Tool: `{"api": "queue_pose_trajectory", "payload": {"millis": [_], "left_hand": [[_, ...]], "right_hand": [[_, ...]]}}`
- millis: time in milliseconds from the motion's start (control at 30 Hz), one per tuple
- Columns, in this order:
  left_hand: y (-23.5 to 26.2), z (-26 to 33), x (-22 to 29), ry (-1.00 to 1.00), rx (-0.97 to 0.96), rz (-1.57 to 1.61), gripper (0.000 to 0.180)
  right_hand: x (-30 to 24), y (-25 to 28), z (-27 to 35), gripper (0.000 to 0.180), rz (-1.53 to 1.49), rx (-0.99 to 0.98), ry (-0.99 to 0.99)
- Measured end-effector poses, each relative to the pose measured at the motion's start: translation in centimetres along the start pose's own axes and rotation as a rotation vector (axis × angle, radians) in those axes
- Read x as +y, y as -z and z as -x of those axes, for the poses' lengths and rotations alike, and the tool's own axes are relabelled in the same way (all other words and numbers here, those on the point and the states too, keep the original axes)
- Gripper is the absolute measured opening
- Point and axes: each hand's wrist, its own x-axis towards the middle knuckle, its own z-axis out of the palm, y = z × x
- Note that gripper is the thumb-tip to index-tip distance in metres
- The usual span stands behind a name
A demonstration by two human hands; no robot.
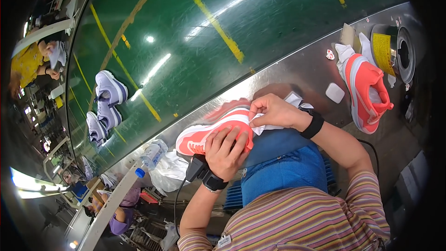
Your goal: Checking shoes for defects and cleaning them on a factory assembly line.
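A coral sneaker (191,139) with a white sole lies on its side before me, at the metal edge of the bench. My left hand (225,153) is closed over its laced upper and holds it. At the heel end, the thumb and forefinger of my right hand (276,111) pinch a white cloth (258,127) against the shoe. Part of that cloth is hidden under my fingers. Farther right, a second coral sneaker (364,86) rests with white paper at its toe. A white block (334,93) sits between it and my right hand.
A green conveyor belt (186,56) with yellow lines runs beyond the metal ledge, carrying lavender sneakers (110,88) at left. A tin with a yellow label (383,53) stands at far right. A clear bottle (154,152) lies left of my hands. Other people work at left.
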Motion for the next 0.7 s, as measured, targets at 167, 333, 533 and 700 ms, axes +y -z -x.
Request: {"api": "queue_pose_trajectory", "payload": {"millis": [167, 333, 533, 700], "left_hand": [[0.1, 0.1, 0.1, 0.003, 0.003, 0.000, 0.046], [0.1, 0.1, 0.2, 0.009, 0.008, -0.004, 0.047], [0.3, 0.1, 0.1, 0.016, -0.001, -0.006, 0.048], [0.5, 0.1, 0.3, 0.017, 0.003, -0.007, 0.048]], "right_hand": [[0.6, -0.4, -0.1, 0.014, -0.131, 0.007, -0.078], [-0.5, -0.8, -0.4, 0.012, -0.131, 0.007, -0.143], [-0.5, -1.1, -0.2, 0.013, -0.161, -0.015, -0.148], [0.5, -1.2, 0.8, 0.013, -0.342, -0.026, -0.161]]}}
